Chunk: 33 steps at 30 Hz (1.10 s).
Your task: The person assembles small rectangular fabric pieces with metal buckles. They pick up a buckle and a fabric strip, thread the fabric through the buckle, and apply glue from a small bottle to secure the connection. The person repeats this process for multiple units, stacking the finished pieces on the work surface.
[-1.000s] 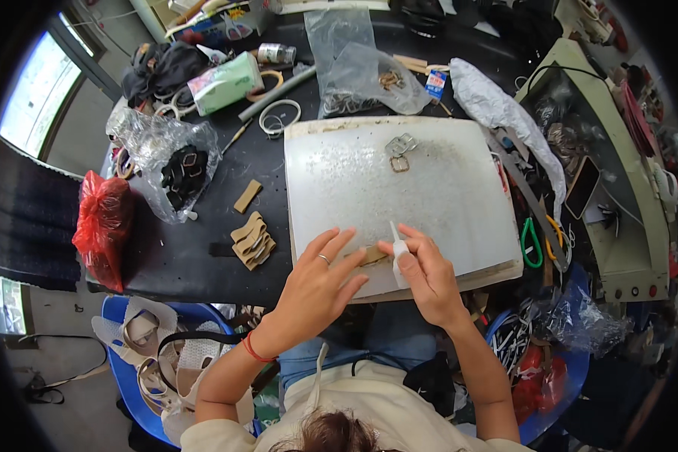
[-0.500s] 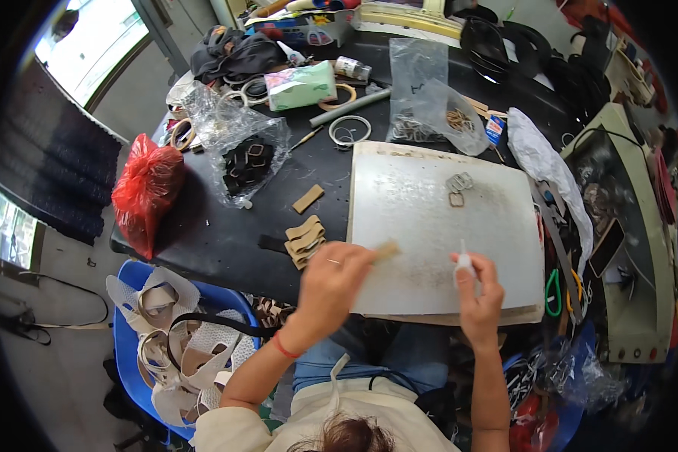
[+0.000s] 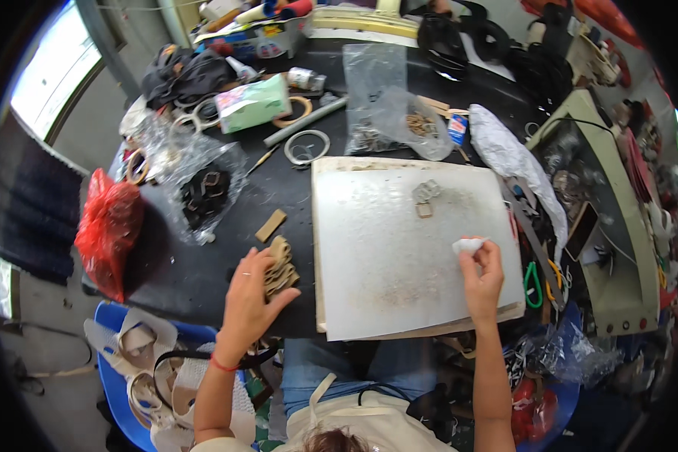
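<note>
My left hand [image 3: 250,300] is at the left of the board, fingers spread and thumb stretched out. Its fingertips reach the edge of a pile of folded tan strips [image 3: 282,270]; whether they touch it I cannot tell. One flat tan strip [image 3: 270,225] lies by itself just beyond the pile. My right hand [image 3: 482,282], over the right side of the white board [image 3: 377,264], is closed around a small white squeeze bottle [image 3: 469,245], partly hidden by the fingers. Farther up the board lie a copper-coloured square ring [image 3: 425,211] and several silver rings [image 3: 427,190].
A red plastic bag [image 3: 109,233] stands at the table's left. Behind are a clear bag with black pieces [image 3: 207,194], a tissue pack [image 3: 252,104] and a bag of metal rings [image 3: 374,105]. Green-handled scissors [image 3: 532,285] lie right of the board. A blue tub [image 3: 113,377] sits below left.
My left hand has moved left from the board to the strip pile; the tan strip it held no longer shows in it. My right hand still holds the bottle, now tilted. The view has shifted.
</note>
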### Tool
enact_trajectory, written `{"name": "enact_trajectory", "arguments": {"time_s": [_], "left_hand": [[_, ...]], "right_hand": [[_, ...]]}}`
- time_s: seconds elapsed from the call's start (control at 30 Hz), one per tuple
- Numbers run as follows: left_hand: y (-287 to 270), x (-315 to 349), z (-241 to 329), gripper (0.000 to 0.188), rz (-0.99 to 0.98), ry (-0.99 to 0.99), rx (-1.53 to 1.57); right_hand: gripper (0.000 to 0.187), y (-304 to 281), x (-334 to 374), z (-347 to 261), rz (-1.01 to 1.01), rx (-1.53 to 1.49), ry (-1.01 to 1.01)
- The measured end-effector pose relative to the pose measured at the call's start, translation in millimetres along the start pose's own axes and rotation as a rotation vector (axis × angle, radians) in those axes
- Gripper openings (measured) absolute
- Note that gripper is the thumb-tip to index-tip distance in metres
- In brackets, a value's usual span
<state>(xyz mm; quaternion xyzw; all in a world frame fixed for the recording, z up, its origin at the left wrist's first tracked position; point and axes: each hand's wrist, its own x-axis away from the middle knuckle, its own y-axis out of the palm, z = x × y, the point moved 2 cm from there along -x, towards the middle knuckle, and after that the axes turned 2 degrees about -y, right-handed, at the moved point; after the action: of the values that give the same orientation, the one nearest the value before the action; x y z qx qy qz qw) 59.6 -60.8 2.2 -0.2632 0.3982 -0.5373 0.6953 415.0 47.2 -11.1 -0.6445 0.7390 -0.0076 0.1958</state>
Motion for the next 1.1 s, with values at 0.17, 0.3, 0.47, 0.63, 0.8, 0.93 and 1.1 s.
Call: {"name": "enact_trajectory", "arguments": {"time_s": [0.17, 0.3, 0.47, 0.63, 0.8, 0.93, 1.1], "left_hand": [[-2.1, -50.9, -21.9, 0.029, 0.083, -0.06, 0.097], [7.9, -78.2, -51.0, 0.024, -0.095, -0.203, 0.097], [5.9, -82.7, -56.5, 0.02, -0.1, -0.169, 0.0], [-13.8, -72.6, -9.6, 0.008, 0.073, -0.227, 0.196], [17.1, -58.6, 117.4, 0.013, -0.366, 0.33, 0.234], [41.2, -110.9, 128.4, 0.018, -0.547, 0.277, 0.346], [110.6, -170.2, 119.7, 0.019, -0.097, 0.388, 0.203]], "right_hand": [[0.023, -1.3, -0.4, -8.4, -0.029, 0.158, -0.045], [0.028, -2.5, 1.6, -9.9, -0.059, 0.128, 0.045], [0.033, 0.7, 4.2, -10.1, 0.023, 0.116, -0.02], [0.04, -17.6, 49.4, -35.3, 0.216, 0.416, -0.283], [0.036, 34.9, 52.0, -84.9, -0.143, 0.155, -0.476], [0.025, 19.9, 48.4, -64.3, -0.222, -0.082, 0.024], [0.028, 15.2, 51.8, -37.7, -0.197, -0.441, 0.382]]}}
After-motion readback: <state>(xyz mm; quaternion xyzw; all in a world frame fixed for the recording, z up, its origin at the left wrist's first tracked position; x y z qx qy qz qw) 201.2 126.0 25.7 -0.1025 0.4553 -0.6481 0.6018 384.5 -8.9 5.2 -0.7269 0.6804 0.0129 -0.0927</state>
